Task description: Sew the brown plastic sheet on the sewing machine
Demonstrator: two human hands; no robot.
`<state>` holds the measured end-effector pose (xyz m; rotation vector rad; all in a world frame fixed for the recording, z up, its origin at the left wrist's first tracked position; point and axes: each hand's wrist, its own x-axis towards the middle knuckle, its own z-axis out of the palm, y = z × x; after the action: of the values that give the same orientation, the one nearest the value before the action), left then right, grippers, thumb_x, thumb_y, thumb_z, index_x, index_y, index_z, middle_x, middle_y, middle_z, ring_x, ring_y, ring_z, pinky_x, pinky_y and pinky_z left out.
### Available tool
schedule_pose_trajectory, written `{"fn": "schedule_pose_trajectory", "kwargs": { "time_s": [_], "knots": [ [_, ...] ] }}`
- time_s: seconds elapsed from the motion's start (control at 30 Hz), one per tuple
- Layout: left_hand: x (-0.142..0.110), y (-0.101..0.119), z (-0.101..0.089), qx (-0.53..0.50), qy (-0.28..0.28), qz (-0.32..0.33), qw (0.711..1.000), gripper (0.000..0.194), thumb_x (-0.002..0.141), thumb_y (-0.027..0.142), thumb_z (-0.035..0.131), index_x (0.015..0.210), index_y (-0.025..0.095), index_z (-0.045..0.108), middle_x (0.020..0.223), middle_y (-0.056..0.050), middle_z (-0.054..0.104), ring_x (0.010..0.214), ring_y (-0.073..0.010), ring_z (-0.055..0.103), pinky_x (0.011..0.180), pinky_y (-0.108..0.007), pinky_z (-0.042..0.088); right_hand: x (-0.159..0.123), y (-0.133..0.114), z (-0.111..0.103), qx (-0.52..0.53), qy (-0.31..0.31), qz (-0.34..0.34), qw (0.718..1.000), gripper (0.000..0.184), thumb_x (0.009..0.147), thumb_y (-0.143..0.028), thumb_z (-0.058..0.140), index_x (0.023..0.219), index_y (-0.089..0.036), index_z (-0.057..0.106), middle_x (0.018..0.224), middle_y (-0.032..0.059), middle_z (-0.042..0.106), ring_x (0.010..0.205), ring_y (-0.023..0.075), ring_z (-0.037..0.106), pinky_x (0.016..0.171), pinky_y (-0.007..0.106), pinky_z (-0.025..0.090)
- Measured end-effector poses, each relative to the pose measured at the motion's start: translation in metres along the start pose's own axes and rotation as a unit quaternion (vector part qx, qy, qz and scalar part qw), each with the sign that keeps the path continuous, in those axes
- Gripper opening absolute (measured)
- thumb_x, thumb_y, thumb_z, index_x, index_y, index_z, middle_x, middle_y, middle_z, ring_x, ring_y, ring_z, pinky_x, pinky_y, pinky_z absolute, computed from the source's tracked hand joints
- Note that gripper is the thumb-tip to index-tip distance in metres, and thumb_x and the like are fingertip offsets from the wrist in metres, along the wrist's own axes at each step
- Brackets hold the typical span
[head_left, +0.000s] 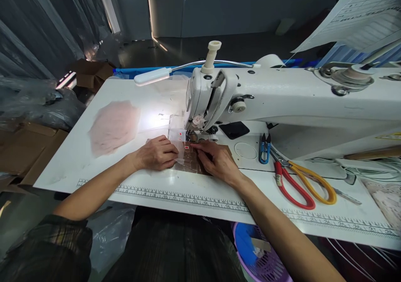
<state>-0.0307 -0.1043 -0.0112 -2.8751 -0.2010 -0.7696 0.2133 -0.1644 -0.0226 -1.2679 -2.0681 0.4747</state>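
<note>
My left hand [160, 153] lies on the table left of the needle, its fingers curled closed on a thin, sheer whitish fabric [181, 147]. The fabric runs up to the presser foot [191, 136] of a white sewing machine [216, 94]. To the right, my right hand [216, 160] rests on the brownish plate [194, 163] in front of the needle. Its index finger stretches toward the foot and its thumb is apart. Whether that fingertip touches the fabric, I cannot tell. Small red marks show on the plate.
A pale pink sheer pile [114, 127] lies at left. Blue thread snips [265, 149], scissors [299, 179] with red and yellow handles and a black flat object [234, 130] lie at right. A ruler strip [188, 201] lines the front edge; below stands a purple basket [261, 259].
</note>
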Motion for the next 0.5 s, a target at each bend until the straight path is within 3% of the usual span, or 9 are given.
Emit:
{"fn": "schedule_pose_trajectory", "kwargs": {
  "time_s": [0.23, 0.4, 0.5],
  "knots": [
    [0.0, 0.002, 0.001, 0.002, -0.007, -0.011, 1.0, 0.018, 0.09, 0.019, 0.054, 0.081, 0.019, 0.069, 0.089, -0.001, 0.074, 0.07, -0.0123, 0.061, 0.069, -0.029, 0.045, -0.006, -0.007, 0.006, -0.112, -0.06, -0.117, 0.985, 0.04, 0.092, -0.019, 0.044, 0.126, -0.022, 0.065, 0.109, 0.014, 0.057, 0.1, 0.0232, 0.059, 0.086, 0.041, 0.055],
    [0.002, 0.002, -0.01, -0.056, -0.02, -0.035, 0.998, 0.019, 0.086, 0.032, 0.057, 0.088, 0.018, 0.07, 0.095, -0.005, 0.073, 0.074, -0.015, 0.062, 0.073, -0.035, 0.047, -0.005, -0.013, 0.008, -0.152, -0.066, -0.109, 0.98, 0.039, 0.091, -0.018, 0.044, 0.121, -0.022, 0.068, 0.105, 0.0135, 0.057, 0.096, 0.0239, 0.058, 0.083, 0.042, 0.055],
    [0.004, -0.008, -0.018, -0.052, 0.033, -0.106, 0.992, 0.024, 0.085, 0.037, 0.056, 0.08, 0.017, 0.069, 0.088, -0.005, 0.072, 0.069, -0.015, 0.061, 0.067, -0.034, 0.047, -0.005, -0.015, 0.008, -0.154, -0.068, -0.099, 0.981, 0.039, 0.09, -0.018, 0.045, 0.12, -0.024, 0.068, 0.107, 0.0126, 0.058, 0.096, 0.0236, 0.059, 0.084, 0.042, 0.056]
  ]
}}
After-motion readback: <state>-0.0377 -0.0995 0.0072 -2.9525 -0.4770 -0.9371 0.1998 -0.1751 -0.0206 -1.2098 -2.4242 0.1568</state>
